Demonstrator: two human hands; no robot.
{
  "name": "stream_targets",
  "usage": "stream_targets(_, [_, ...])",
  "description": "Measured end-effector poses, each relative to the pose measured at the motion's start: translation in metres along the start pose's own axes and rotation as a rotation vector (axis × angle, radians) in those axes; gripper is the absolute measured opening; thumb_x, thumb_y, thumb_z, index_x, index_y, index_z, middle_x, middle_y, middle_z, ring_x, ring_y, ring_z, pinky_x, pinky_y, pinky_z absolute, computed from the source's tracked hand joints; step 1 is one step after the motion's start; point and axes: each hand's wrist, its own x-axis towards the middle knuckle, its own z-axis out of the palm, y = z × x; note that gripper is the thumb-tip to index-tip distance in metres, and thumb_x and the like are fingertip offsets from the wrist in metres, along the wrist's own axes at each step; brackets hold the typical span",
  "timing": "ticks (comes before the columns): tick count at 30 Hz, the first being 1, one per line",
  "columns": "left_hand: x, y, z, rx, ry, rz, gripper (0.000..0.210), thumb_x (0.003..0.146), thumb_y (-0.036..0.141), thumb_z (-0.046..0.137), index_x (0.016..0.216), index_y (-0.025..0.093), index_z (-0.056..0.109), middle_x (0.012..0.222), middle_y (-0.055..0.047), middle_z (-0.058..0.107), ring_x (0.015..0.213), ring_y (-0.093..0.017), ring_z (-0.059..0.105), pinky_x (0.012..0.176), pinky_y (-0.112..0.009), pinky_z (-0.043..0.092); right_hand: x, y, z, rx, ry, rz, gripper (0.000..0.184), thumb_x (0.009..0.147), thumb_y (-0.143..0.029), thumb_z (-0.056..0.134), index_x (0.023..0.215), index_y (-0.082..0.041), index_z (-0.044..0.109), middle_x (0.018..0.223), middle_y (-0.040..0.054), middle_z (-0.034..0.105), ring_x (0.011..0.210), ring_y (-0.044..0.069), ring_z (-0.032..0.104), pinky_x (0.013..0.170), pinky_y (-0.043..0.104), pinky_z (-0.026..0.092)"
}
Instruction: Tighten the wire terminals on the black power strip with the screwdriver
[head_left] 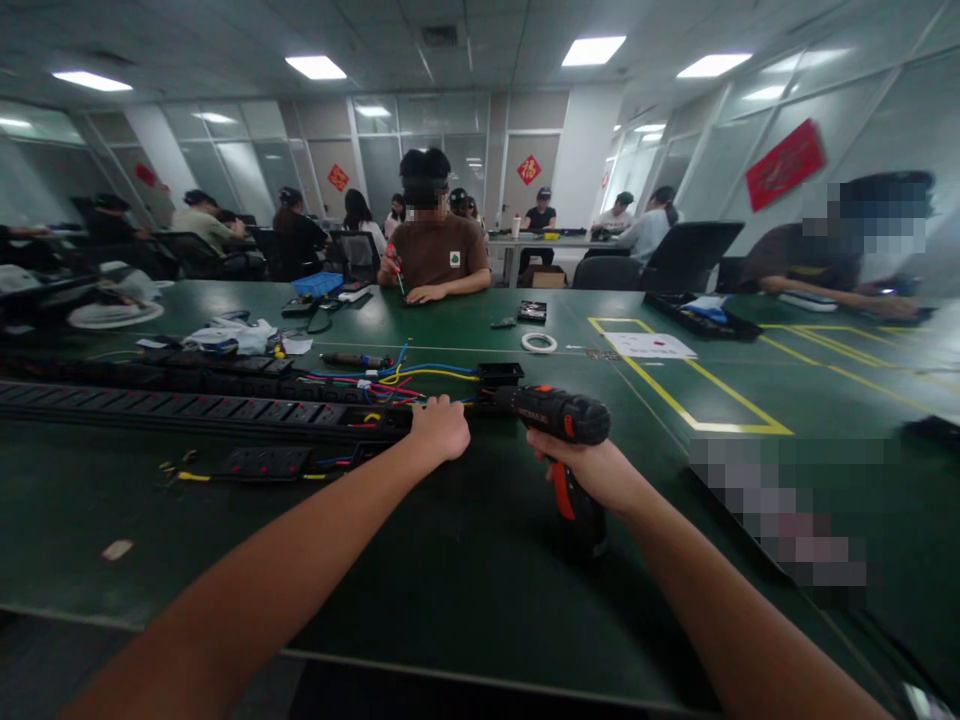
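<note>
My right hand is wrapped round the handle of a black and orange cordless drill, which lies level with its nose pointing left. The drill's front end meets a small black housing; the exact contact is hidden. Just left of it, my left hand is closed at the end of a long black power strip. What its fingers grip is hidden. Blue, yellow and red wires run behind this hand to an open black end box. A short black socket module with wires lies nearer me.
A black pen-shaped electric screwdriver, a roll of white tape and a printed sheet lie on the green table. Across it a person works with a red-handled screwdriver. Another person sits at the right.
</note>
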Motion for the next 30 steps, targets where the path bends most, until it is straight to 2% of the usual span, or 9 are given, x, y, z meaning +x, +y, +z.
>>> stream_targets(5, [-0.012,-0.028,0.003,0.035,0.077,0.007,0.036,0.092,0.023,0.048,0.121,0.016,0.069,0.128,-0.021,0.063,0.120,-0.037,0.059,0.100,-0.052,0.045,0.002,0.003,-0.002,-0.015,-0.003,-0.015,0.035,0.083,-0.051,0.076,0.098,-0.020,0.069,0.078,0.0014,0.064,0.065,0.020,0.064,0.062,0.034,0.051])
stream_targets(10, [-0.023,-0.054,0.004,0.007,0.115,0.049,0.032,0.098,0.030,0.046,0.113,0.020,0.073,0.118,-0.015,0.068,0.113,-0.034,0.063,0.095,-0.048,0.047,0.001,0.001,-0.002,-0.002,-0.019,-0.008,0.034,0.082,-0.052,0.076,0.096,-0.021,0.069,0.078,0.0007,0.064,0.065,0.020,0.064,0.063,0.034,0.052])
stream_targets(21, [-0.043,-0.084,0.006,0.034,0.137,0.103,0.030,0.095,0.031,0.050,0.109,0.020,0.074,0.113,-0.014,0.071,0.107,-0.032,0.066,0.097,-0.046,0.048,0.000,-0.002,0.000,0.002,0.002,0.009,0.037,0.081,-0.052,0.076,0.096,-0.020,0.069,0.079,0.0019,0.065,0.065,0.020,0.064,0.062,0.034,0.053])
stream_targets(24, [-0.049,-0.085,0.003,0.036,0.114,0.096,0.034,0.097,0.041,0.051,0.113,0.020,0.073,0.113,-0.014,0.071,0.107,-0.033,0.066,0.096,-0.047,0.049,0.000,-0.002,0.000,-0.003,0.000,-0.003,0.035,0.081,-0.052,0.076,0.095,-0.020,0.069,0.078,0.0019,0.064,0.064,0.020,0.064,0.061,0.034,0.052])
stream_targets(28, [-0.042,-0.082,-0.010,-0.032,0.025,0.015,0.062,0.094,0.073,0.044,0.109,0.020,0.073,0.117,-0.017,0.070,0.105,-0.035,0.068,0.089,-0.045,0.052,0.001,0.000,0.000,-0.025,0.006,-0.008,0.035,0.082,-0.053,0.075,0.093,-0.020,0.069,0.077,0.0017,0.064,0.063,0.020,0.064,0.060,0.034,0.052])
stream_targets(30, [-0.030,-0.075,-0.018,-0.040,0.084,0.009,0.065,0.095,0.073,0.043,0.116,0.019,0.071,0.124,-0.018,0.069,0.112,-0.036,0.067,0.091,-0.044,0.052,0.002,0.002,0.000,-0.020,0.002,-0.003,0.035,0.081,-0.053,0.076,0.093,-0.021,0.068,0.078,0.0013,0.064,0.063,0.020,0.064,0.061,0.034,0.052])
